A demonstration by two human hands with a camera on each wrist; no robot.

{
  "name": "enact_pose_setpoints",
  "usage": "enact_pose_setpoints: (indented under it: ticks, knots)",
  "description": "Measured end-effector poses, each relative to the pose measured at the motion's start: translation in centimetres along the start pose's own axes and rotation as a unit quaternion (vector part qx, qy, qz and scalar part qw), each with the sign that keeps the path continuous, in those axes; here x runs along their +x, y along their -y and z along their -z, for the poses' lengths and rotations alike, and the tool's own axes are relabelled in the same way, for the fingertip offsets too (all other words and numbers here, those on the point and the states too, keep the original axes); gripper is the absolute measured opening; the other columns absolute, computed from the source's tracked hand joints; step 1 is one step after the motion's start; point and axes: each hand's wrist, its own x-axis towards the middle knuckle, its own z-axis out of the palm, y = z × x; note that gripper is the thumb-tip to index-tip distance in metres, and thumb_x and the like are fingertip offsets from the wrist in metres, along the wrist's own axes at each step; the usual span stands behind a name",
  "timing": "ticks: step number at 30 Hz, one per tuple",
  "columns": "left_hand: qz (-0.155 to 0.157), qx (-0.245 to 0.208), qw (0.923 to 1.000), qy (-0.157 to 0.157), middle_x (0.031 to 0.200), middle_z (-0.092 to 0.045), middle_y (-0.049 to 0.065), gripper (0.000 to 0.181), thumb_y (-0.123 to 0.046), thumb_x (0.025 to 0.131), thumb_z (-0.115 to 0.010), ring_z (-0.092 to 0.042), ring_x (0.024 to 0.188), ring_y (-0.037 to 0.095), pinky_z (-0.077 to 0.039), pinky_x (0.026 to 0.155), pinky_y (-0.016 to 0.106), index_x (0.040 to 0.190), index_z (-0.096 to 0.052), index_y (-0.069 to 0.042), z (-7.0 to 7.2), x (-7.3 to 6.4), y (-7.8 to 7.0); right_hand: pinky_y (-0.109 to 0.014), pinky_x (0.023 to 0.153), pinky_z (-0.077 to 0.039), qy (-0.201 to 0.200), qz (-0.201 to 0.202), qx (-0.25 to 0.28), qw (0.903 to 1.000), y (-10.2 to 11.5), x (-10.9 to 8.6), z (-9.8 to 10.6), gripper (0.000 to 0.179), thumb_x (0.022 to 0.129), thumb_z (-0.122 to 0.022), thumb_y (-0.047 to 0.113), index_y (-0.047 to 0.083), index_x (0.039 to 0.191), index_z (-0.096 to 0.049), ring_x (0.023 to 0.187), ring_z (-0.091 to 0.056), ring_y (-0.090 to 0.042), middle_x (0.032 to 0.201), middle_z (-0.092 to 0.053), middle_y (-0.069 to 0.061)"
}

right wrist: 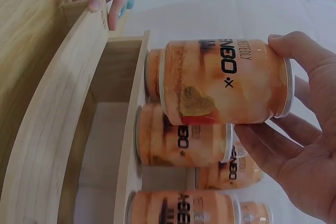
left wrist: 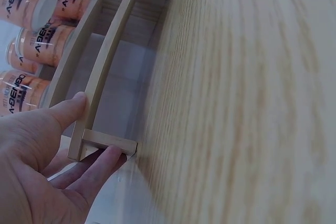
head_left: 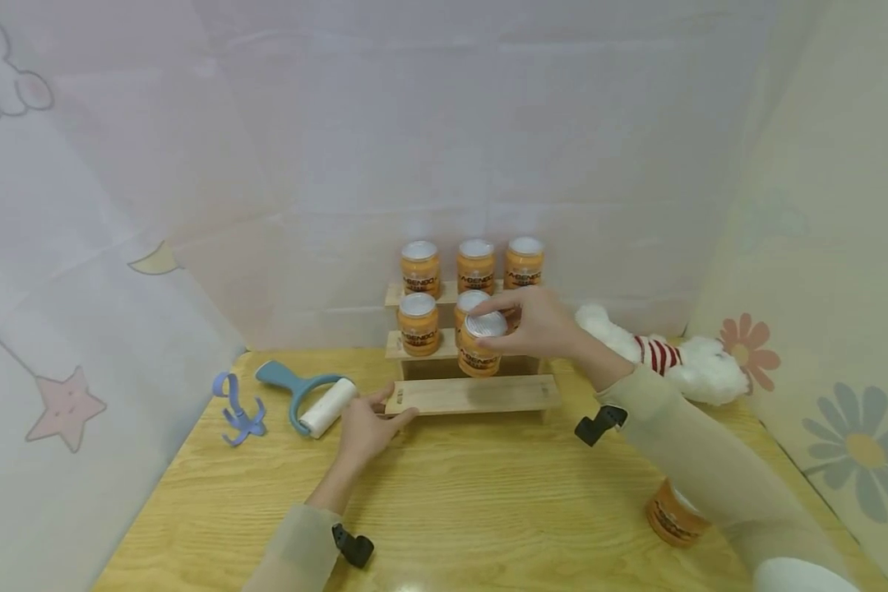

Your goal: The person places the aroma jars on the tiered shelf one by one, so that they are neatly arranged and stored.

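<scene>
My right hand (head_left: 536,325) grips an orange can (head_left: 479,358) by its silver-lidded top, thumb on one side and fingers on the other. In the right wrist view this can (right wrist: 220,85) is held above the bare lowest step (head_left: 474,395) of a three-tier wooden rack. With the thumb on that step's left end and fingers against its support, my left hand (head_left: 366,427) holds the rack (left wrist: 107,56). Three like cans, one of them a can (head_left: 420,270) at the left, line the top tier. On the middle tier stand three more, including a can (head_left: 418,325) at the left; my right hand partly covers the row.
A blue-handled lint roller (head_left: 328,409) and a blue-purple hook-like piece (head_left: 242,419) lie left of the rack. To the right lies a white plush toy (head_left: 699,370) with a red-striped band. Another orange can (head_left: 673,518) stands near my right forearm. A fabric backdrop (head_left: 326,164) rises behind the table.
</scene>
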Motion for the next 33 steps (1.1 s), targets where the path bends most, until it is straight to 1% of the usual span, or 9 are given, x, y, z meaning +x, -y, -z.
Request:
enact_pose_setpoints:
  ticks: [5, 9, 14, 20, 23, 25, 28, 31, 33]
  knots:
    - [0.0, -0.001, 1.0, -0.002, 0.152, -0.06, 0.022, 0.077, -0.043, 0.087, -0.09, -0.072, 0.122, 0.04, -0.063, 0.092, 0.05, 0.15, -0.061, -0.009, -0.2, 0.0, 0.1, -0.031, 0.077, -0.065, 0.018, 0.009, 0.022, 0.9996, 0.7, 1.4, -1.2, 0.035, 0.087, -0.09, 0.031, 0.024, 0.12, -0.083, 0.095, -0.079, -0.018, 0.127, -0.078, -0.006]
    - [0.005, 0.008, 1.0, 0.0, 0.152, -0.061, 0.018, 0.079, -0.045, 0.086, -0.09, -0.072, 0.122, 0.039, -0.062, 0.096, 0.051, 0.15, -0.061, -0.009, -0.3, 0.1, 0.1, -0.03, 0.079, -0.066, 0.024, 0.033, 0.05, 0.9979, 1.0, 2.2, -2.5, 0.035, 0.087, -0.091, 0.027, 0.019, 0.121, -0.083, 0.101, -0.079, -0.019, 0.13, -0.077, -0.007]
    - [0.004, 0.009, 0.9999, -0.005, 0.15, -0.063, 0.015, 0.08, -0.045, 0.086, -0.09, -0.072, 0.12, 0.039, -0.062, 0.095, 0.051, 0.15, -0.061, -0.009, -0.3, 0.1, 0.0, -0.031, 0.081, -0.066, 0.017, 0.05, 0.056, 0.997, 1.2, 2.8, -4.2, 0.035, 0.086, -0.092, 0.027, 0.019, 0.119, -0.083, 0.104, -0.076, -0.016, 0.124, -0.078, -0.004]
    - [0.021, 0.017, 0.9996, -0.004, 0.147, -0.067, 0.013, 0.079, -0.05, 0.085, -0.089, -0.072, 0.117, 0.034, -0.06, 0.097, 0.052, 0.15, -0.061, -0.015, -0.1, 0.3, 0.1, -0.026, 0.065, -0.055, 0.002, 0.062, 0.057, 0.9965, 1.0, 3.1, -6.1, 0.035, 0.086, -0.092, 0.028, 0.02, 0.118, -0.083, 0.083, -0.068, -0.015, 0.12, -0.081, -0.001]
    - [0.015, 0.02, 0.9997, -0.003, 0.146, -0.067, 0.014, 0.079, -0.049, 0.085, -0.089, -0.073, 0.116, 0.035, -0.06, 0.097, 0.052, 0.15, -0.061, -0.014, -0.2, 0.4, 0.2, -0.024, 0.059, -0.048, -0.004, 0.069, 0.059, 0.9959, 0.8, 3.2, -7.0, 0.035, 0.085, -0.092, 0.027, 0.017, 0.118, -0.084, 0.067, -0.06, -0.019, 0.119, -0.081, -0.003]
    - [0.01, 0.02, 0.9997, -0.003, 0.147, -0.066, 0.014, 0.079, -0.048, 0.085, -0.09, -0.074, 0.115, 0.035, -0.062, 0.095, 0.051, 0.15, -0.061, -0.013, -0.2, 0.4, 0.3, -0.024, 0.059, -0.048, -0.004, 0.069, 0.063, 0.9956, 0.7, 3.2, -7.5, 0.036, 0.085, -0.092, 0.026, 0.015, 0.118, -0.083, 0.064, -0.057, -0.019, 0.119, -0.081, -0.005]
    - [0.007, 0.018, 0.9998, -0.005, 0.147, -0.066, 0.013, 0.079, -0.046, 0.085, -0.09, -0.075, 0.115, 0.035, -0.063, 0.092, 0.049, 0.149, -0.061, -0.011, -0.3, 0.4, 0.2, -0.026, 0.065, -0.055, -0.004, 0.052, 0.06, 0.9968, 0.5, 3.2, -8.3, 0.037, 0.085, -0.093, 0.026, 0.016, 0.119, -0.083, 0.073, -0.063, -0.015, 0.123, -0.08, -0.004]
    - [0.002, 0.017, 0.9998, -0.008, 0.148, -0.065, 0.015, 0.078, -0.044, 0.085, -0.091, -0.075, 0.114, 0.036, -0.064, 0.091, 0.048, 0.149, -0.062, -0.009, -0.3, 0.4, 0.2, -0.028, 0.079, -0.062, 0.005, 0.029, 0.058, 0.9978, 0.4, 3.1, -9.1, 0.038, 0.085, -0.093, 0.026, 0.018, 0.12, -0.083, 0.097, -0.072, -0.012, 0.127, -0.079, -0.004]
    - [-0.001, 0.016, 0.9998, -0.011, 0.148, -0.064, 0.017, 0.079, -0.043, 0.085, -0.091, -0.076, 0.113, 0.037, -0.064, 0.091, 0.047, 0.148, -0.062, -0.008, -0.3, 0.4, 0.2, -0.027, 0.084, -0.063, 0.011, 0.021, 0.05, 0.9985, 0.3, 3.0, -9.6, 0.038, 0.085, -0.093, 0.027, 0.018, 0.12, -0.083, 0.109, -0.073, -0.014, 0.129, -0.078, -0.003]
